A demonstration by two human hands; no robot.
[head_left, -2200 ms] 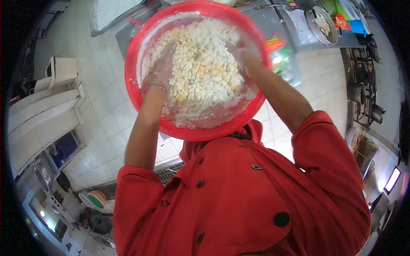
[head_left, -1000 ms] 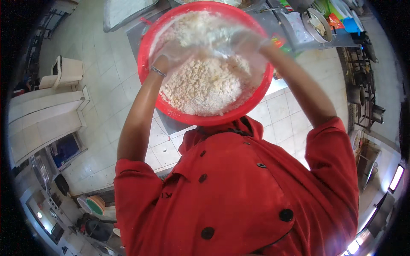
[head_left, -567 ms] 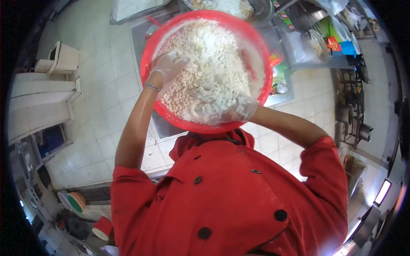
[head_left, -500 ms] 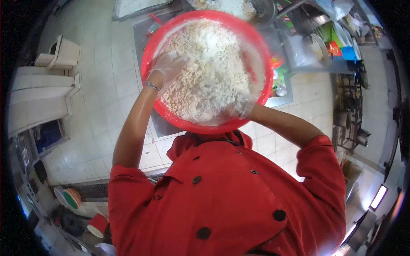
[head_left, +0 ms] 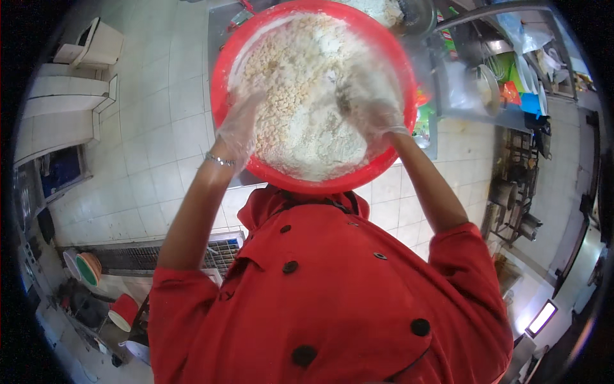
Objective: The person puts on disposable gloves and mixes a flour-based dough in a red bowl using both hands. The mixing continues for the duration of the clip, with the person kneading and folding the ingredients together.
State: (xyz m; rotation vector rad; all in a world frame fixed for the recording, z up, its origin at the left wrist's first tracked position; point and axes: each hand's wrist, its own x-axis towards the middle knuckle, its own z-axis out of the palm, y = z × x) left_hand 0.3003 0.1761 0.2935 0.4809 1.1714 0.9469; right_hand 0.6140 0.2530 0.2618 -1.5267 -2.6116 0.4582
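Note:
A big red basin (head_left: 220, 77) holds a crumbly, pale flour mixture (head_left: 291, 96), with whiter loose flour (head_left: 323, 137) toward its near side. Both my hands wear clear plastic gloves. At the basin's left inner side, my left hand (head_left: 240, 128) lies against the edge of the mixture with its fingers stretched out, slightly blurred. My right hand (head_left: 377, 115) is in the mixture at the right side, its fingers smeared by motion and partly hidden in flour. Whether it grips any of the mixture does not show. A metal bracelet (head_left: 220, 160) circles my left wrist.
Beyond the basin stands a metal bowl (head_left: 419, 16) with more white flour. A metal table (head_left: 217, 29) supports the basin. To the right are a whisk (head_left: 494, 64), a blue container (head_left: 531, 102) and a rack with pots (head_left: 505, 192). White tiles (head_left: 147, 134) cover the floor.
My right hand has swept from the basin's near side to its right side, farther from me. My left hand has drawn back slightly toward the near left rim. The basin sits higher in view.

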